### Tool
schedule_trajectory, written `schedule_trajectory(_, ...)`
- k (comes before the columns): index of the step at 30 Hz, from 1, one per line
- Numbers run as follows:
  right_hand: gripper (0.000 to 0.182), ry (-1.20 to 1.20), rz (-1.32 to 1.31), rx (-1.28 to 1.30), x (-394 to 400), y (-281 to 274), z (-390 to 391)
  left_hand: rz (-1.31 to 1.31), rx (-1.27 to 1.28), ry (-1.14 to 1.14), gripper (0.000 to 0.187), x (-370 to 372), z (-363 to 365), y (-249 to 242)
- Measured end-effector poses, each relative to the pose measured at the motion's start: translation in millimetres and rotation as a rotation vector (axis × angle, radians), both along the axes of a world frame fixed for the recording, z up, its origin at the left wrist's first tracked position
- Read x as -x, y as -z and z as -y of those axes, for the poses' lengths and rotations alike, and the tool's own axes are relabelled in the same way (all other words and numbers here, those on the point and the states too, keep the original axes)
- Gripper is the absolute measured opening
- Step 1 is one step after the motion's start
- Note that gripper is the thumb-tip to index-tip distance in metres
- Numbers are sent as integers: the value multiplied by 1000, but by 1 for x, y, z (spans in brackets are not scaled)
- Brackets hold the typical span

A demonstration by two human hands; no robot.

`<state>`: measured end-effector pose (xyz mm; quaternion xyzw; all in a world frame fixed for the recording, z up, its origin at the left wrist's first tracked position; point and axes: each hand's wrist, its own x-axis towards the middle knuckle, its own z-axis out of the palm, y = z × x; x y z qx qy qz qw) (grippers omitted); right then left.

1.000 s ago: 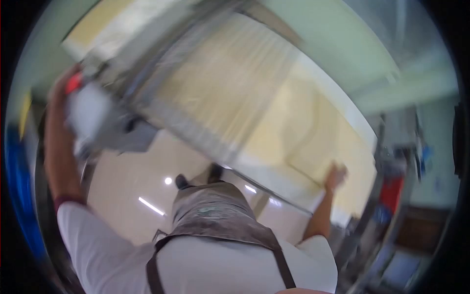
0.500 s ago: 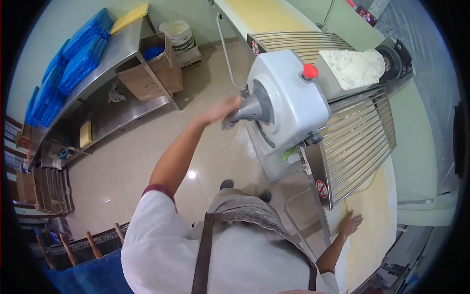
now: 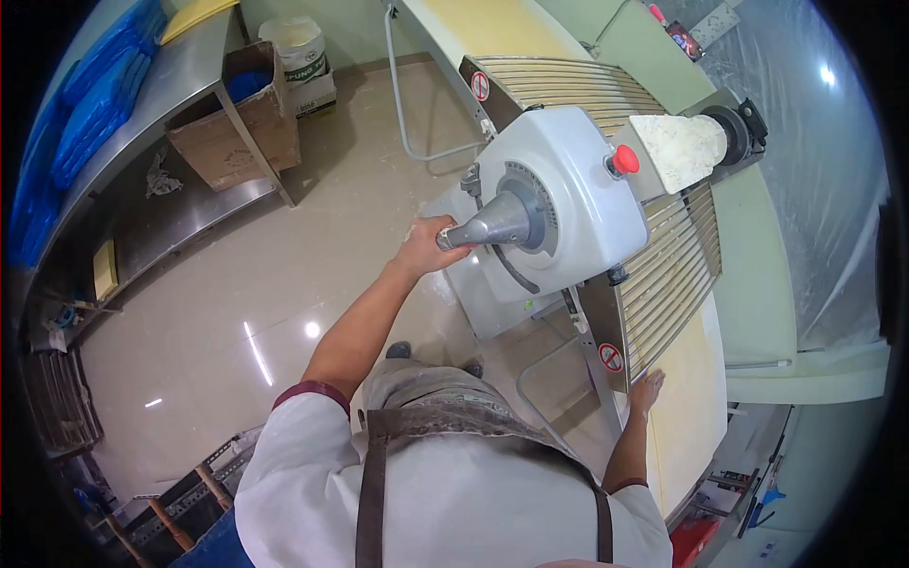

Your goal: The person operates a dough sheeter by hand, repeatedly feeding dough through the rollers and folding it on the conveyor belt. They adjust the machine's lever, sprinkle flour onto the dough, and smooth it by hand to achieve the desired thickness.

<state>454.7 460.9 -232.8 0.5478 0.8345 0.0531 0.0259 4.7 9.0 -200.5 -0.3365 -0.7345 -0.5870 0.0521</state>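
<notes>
My left hand (image 3: 422, 250) is wrapped round the end of the grey lever (image 3: 497, 223) on the side of a white dough sheeter (image 3: 597, 232). My right hand (image 3: 647, 390) lies with its fingers stretched out on a pale yellow dough sheet (image 3: 686, 402), close to the lower edge of the wire guard (image 3: 668, 289). The dough runs along the belt under this guard. More dough (image 3: 502, 28) shows on the far belt, beyond the second guard (image 3: 573, 80). A red button (image 3: 625, 159) sits on top of the machine.
A flour-covered tray (image 3: 677, 151) rests across the sheeter. To the left, a steel table (image 3: 185, 80) bears blue plastic-wrapped packs (image 3: 104, 118). Under it stand a cardboard box (image 3: 241, 142) and a white bucket (image 3: 295, 52). Wooden handles (image 3: 170, 523) poke up at lower left.
My left hand, blurred at the lever before, is now closed round its end. My right hand has moved up the dough to the guard's edge. The whole view has shifted.
</notes>
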Motion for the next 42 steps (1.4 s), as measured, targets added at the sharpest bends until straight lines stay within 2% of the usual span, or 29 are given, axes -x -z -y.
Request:
schedule_trajectory(9, 59, -178, -113, -76, 18, -3, 9, 10, -3, 35, 31, 5, 3, -5)
schedule_trajectory(12, 58, -343, -74, -165, 4, 6, -20, 6, 16, 44, 29, 6, 4, -7)
schedule_trajectory(14, 56, 181, -622, 2, -27, 20, -107, 9, 5, 38, 32, 6, 2, -7)
schedule_trajectory(15, 56, 112, -588, -315, 15, -44, -89, 2, 8, 34, 31, 7, 2, -7)
schedule_trajectory(16, 48, -119, -892, -310, 106, -137, -16, -6, 16, 36, 30, 7, 2, -6)
schedule_trajectory(19, 52, -925, -807, -5, 317, -302, 192, -17, 43, 55, 28, 7, 5, -8)
schedule_trajectory(21, 56, -1150, -383, -314, 389, -300, 221, 1, 27, 63, 28, 4, 5, -12)
schedule_trajectory(23, 59, -1009, -106, -253, 440, -268, 215, 36, -9, 84, 28, 3, 6, -14)
schedule_trajectory(26, 62, -1094, -226, -284, 440, -262, 210, 26, -72, 76, 29, 3, 6, -5)
schedule_trajectory(32, 54, -1061, -301, -481, 435, -261, 220, -18, 26, 14, 30, 5, 4, -1)
schedule_trajectory(42, 41, -1094, -516, -444, 432, -259, 219, -65, -28, -44, 30, 7, 0, 3)
